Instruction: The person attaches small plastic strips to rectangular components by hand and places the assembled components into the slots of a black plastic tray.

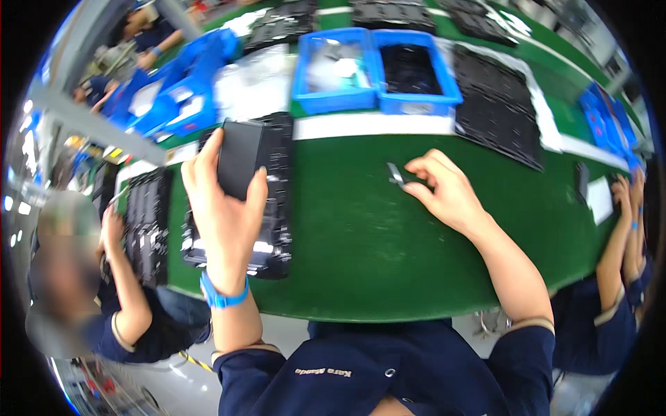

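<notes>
The right hand is half curled, a small dark piece at its thumb tip; whether pinched, I cannot tell. Beyond the left palm, the left hand grips a flat black device over a black tray. Likely light, stiff, slippery, scratch-prone: best held by its long edges.

On the bench: at left, a flat device above a tray; behind, two bins; right of these, another tray.
</notes>
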The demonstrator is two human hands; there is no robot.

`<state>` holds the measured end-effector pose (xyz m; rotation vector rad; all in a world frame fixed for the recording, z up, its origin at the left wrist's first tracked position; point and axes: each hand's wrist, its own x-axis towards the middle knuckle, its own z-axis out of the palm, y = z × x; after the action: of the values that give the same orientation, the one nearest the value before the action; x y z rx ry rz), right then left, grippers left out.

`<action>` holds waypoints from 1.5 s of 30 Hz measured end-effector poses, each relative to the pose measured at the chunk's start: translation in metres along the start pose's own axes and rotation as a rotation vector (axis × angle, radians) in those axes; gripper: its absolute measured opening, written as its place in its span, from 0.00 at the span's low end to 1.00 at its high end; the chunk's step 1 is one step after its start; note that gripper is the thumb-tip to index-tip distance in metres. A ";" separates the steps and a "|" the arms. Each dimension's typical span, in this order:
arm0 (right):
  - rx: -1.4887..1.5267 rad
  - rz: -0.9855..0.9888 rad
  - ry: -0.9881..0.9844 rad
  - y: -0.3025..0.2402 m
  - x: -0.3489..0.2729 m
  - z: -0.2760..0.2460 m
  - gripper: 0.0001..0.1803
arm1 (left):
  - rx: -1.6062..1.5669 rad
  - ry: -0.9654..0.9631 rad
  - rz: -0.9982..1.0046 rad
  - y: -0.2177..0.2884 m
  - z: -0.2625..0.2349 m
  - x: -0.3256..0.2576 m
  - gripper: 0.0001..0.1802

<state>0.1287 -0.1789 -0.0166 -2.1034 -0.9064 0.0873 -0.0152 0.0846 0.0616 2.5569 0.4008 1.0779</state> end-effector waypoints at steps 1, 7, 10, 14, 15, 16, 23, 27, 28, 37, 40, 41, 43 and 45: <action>-0.053 -0.047 0.037 0.007 -0.004 0.004 0.11 | 0.141 0.014 0.048 -0.022 0.002 0.008 0.35; -0.049 0.031 -0.010 0.005 0.002 0.003 0.04 | 0.442 -0.249 -0.111 -0.086 0.006 0.011 0.29; -0.044 0.017 0.026 0.008 0.003 0.003 0.03 | 0.517 -0.323 -0.132 -0.083 0.015 0.014 0.26; -0.060 0.004 0.084 0.014 0.001 -0.001 0.03 | 0.606 -0.298 -0.115 -0.090 0.024 0.021 0.22; -0.030 0.014 0.097 0.016 0.001 -0.003 0.03 | 0.605 -0.307 -0.109 -0.092 0.027 0.021 0.21; 0.001 0.023 0.110 0.016 0.001 -0.005 0.03 | 0.604 -0.308 -0.111 -0.092 0.029 0.021 0.21; 0.095 0.096 0.025 0.015 -0.001 -0.006 0.05 | 0.620 -0.315 -0.003 -0.092 0.027 0.003 0.22; 0.059 -0.091 0.051 0.001 0.005 0.005 0.14 | 0.615 -0.335 0.038 -0.098 0.020 0.006 0.22; 0.013 -0.184 0.034 0.000 0.005 0.006 0.16 | 0.622 -0.348 0.038 -0.096 0.017 0.008 0.22; 0.051 -0.127 0.153 0.024 0.005 -0.010 0.11 | 0.135 -0.423 0.317 0.031 0.023 -0.015 0.30; 0.290 0.089 0.150 0.025 -0.002 -0.014 0.06 | -0.040 -0.601 0.422 0.065 0.035 -0.040 0.33; 0.271 0.041 0.137 0.024 -0.002 -0.016 0.05 | -0.061 -0.588 0.464 0.070 0.042 -0.048 0.33; 0.206 -0.055 0.167 0.022 -0.003 -0.027 0.04 | -0.138 -0.558 0.550 0.073 0.054 -0.061 0.33; 0.153 -0.073 0.225 0.026 0.002 -0.041 0.04 | -0.178 -0.605 0.567 0.071 0.058 -0.070 0.32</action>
<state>0.1597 -0.2155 -0.0074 -1.8927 -0.8135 -0.1128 -0.0116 -0.0174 0.0078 2.7164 -0.5721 0.3979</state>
